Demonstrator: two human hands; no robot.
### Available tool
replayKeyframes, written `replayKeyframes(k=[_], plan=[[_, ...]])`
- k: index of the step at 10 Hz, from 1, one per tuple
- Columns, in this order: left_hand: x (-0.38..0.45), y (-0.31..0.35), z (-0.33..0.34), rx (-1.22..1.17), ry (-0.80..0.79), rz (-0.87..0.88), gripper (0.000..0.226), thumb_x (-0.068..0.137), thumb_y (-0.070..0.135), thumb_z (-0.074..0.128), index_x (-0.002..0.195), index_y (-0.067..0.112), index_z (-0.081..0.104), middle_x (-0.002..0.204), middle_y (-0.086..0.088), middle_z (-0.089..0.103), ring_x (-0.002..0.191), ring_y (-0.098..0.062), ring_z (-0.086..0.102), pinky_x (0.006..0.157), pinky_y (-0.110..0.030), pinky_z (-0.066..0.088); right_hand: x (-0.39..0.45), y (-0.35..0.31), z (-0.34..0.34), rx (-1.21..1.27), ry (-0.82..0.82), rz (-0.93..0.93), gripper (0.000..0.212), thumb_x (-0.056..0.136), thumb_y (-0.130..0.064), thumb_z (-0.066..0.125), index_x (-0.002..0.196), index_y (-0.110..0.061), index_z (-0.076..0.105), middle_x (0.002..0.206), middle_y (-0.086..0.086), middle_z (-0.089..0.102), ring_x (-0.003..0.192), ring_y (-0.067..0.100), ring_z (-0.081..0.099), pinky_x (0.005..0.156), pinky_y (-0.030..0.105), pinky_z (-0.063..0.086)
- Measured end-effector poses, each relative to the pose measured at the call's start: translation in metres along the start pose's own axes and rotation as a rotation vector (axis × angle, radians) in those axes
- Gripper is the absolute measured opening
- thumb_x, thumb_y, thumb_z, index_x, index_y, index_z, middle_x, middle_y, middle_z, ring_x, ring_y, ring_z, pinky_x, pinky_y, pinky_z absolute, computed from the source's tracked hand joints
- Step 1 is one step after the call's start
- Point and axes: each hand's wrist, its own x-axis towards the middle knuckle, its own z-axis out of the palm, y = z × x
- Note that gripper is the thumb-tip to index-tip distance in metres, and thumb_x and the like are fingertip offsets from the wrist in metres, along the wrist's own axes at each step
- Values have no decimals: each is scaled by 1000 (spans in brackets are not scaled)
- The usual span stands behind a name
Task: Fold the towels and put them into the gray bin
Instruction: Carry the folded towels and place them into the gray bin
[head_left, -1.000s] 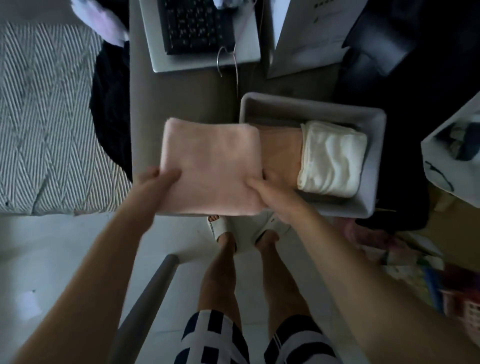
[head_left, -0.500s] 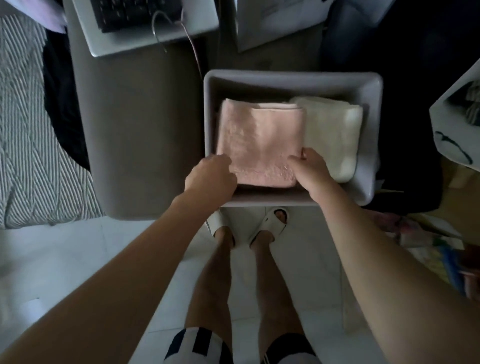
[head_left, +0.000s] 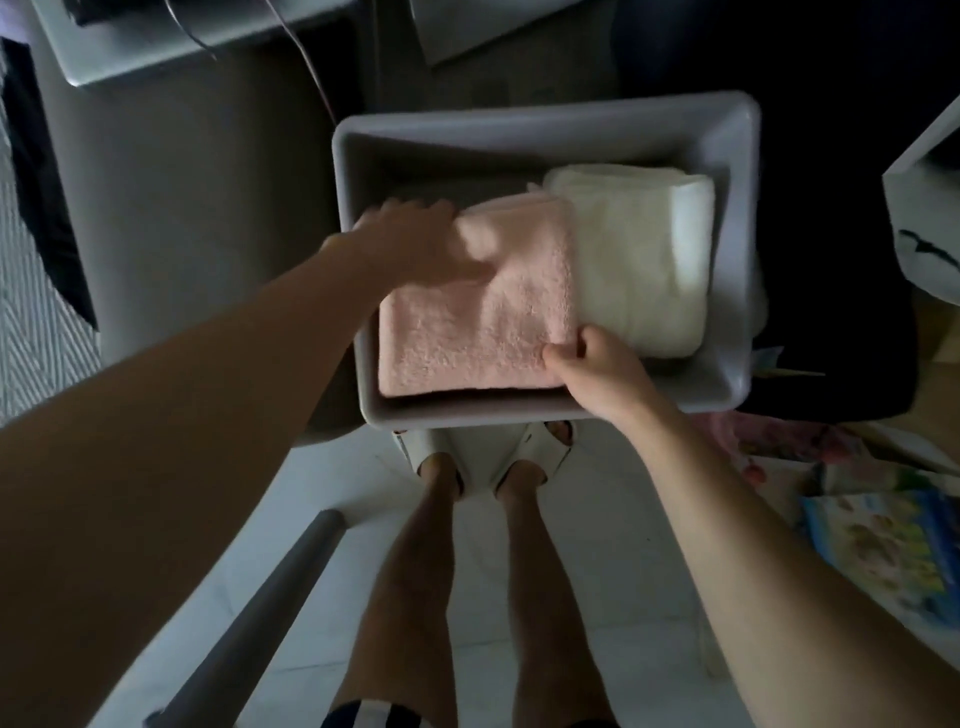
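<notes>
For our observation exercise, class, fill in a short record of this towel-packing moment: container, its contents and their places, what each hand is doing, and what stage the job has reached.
container: gray rectangular plastic bin
contents: folded pink terry towel in the left part; folded white terry towel beside it on the right, the two touching
left hand: lies on the pink towel's far left corner, blurred
right hand: fingers curled on the pink towel's near right corner
stage: both visible towels folded and inside the bin; hands not yet off
</notes>
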Motion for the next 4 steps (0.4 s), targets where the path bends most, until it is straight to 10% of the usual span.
replayKeyframes(k=[2, 4], plan=[[-29, 9, 10, 26, 92, -10, 83, 79, 65, 58, 146, 21, 37, 149, -13, 42, 139, -35, 36, 119, -52, 19, -13, -5, 1, -167, 1, -31, 26, 90, -45, 47, 81, -20, 50, 83, 2, 60, 88, 31, 61, 77, 38, 47], [-99, 23, 20, -448, 353, 14, 67, 92, 23, 63, 153, 21, 34, 160, -6, 30, 145, -26, 29, 121, -38, 21, -27, 0, -9, -85, 61, -97, 26, 91, -43, 51, 97, -19, 59, 87, -2, 67, 88, 26, 66, 78, 37, 51]])
